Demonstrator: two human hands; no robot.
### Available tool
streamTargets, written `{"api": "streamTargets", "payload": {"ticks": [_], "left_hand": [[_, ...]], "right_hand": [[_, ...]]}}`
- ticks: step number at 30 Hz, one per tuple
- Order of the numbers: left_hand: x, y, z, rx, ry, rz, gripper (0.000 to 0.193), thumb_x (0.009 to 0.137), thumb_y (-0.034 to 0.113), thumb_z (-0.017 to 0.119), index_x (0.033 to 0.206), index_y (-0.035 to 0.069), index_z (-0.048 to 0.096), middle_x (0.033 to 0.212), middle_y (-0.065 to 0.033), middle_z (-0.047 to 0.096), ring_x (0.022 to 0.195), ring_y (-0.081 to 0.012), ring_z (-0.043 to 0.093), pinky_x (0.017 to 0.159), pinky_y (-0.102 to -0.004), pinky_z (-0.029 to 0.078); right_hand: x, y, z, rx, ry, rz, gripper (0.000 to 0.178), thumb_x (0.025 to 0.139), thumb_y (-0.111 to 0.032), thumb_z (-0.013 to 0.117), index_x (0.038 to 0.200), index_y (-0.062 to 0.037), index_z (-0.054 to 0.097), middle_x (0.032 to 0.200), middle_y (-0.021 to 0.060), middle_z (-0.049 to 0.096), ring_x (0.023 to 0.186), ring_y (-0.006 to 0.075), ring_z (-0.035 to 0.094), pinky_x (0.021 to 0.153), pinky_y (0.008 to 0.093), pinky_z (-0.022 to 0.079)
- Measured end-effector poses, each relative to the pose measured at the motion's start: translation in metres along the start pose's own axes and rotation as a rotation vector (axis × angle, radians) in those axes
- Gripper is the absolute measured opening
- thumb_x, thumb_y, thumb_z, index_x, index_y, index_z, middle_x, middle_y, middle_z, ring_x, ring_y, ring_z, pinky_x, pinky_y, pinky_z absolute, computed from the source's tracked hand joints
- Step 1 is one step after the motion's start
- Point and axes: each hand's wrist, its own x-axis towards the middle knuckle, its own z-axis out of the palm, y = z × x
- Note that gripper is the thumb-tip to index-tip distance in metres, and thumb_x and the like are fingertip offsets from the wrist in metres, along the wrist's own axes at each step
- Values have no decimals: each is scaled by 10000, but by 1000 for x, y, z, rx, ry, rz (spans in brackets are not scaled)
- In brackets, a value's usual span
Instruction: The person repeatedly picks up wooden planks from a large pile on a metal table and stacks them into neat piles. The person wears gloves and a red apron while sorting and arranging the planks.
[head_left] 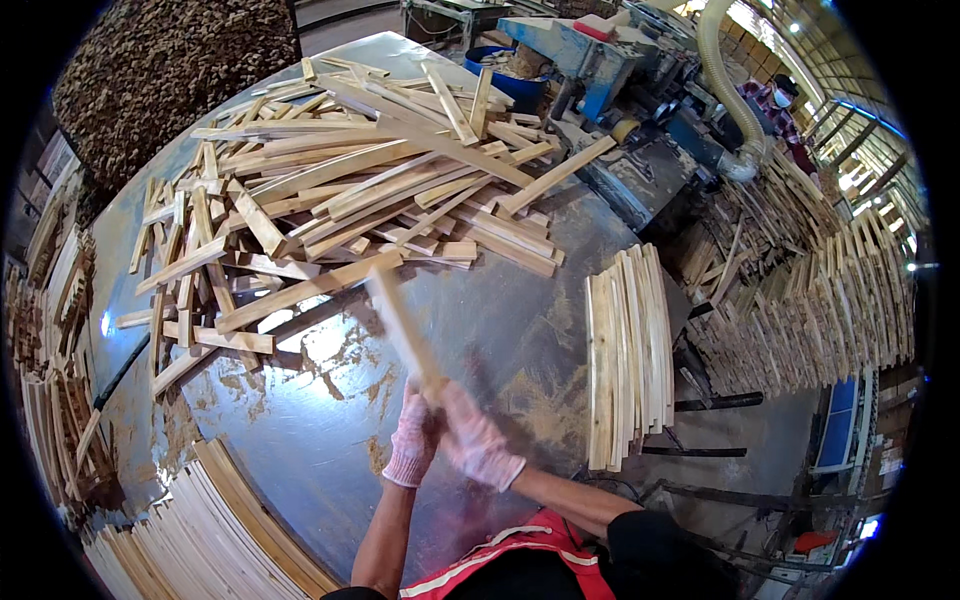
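Fingers (455, 402) clasp slat (404, 328), heap (345, 180) beyond

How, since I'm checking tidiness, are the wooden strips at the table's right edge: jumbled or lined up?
Lined up: the strips sit side by side, roughly parallel, unlike the jumbled pile.
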Motion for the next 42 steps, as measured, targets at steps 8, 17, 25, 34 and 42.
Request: {"api": "streamTargets", "payload": {"ticks": [8,17,25,34,42], "left_hand": [[-27,-33,-98,280,384,-94,231,928,108,652,1130,25,580,939,-119,670,778,-245,675,670,-384,583],[165,163,21,1222,391,325,489,932,311,637,1303,7,537,941,-89,661,818,-190,651,725,-364,550],[348,201,108,2158,63,946,704,854,166,736,1502,100,467,1471,-198,538,1318,-336,547,1131,-435,430],[370,161,91,2467,-38,866,543,814,84,664,1343,123,545,1223,-150,615,1167,-368,587,973,-488,494],[103,47,3,911,-95,-161,974,927,376,750,1622,55,148,1248,-131,572,1105,-238,614,971,-386,564]], "right_hand": [[192,202,-38,50,385,93,618,975,-393,639,1432,1,507,1409,242,582,1300,368,571,1098,406,464],[437,317,-109,217,414,947,920,845,-383,737,1533,-9,254,1376,259,583,1162,405,651,970,489,533],[358,349,-105,854,722,731,308,752,-144,695,1005,7,606,931,162,668,801,254,634,715,384,506],[109,281,-29,1147,727,711,531,954,-252,659,1394,25,549,1167,138,648,1026,230,623,934,336,522],[49,118,-10,968,340,607,595,1020,-316,644,1494,-14,449,1171,136,650,1064,261,633,930,386,533]]}}
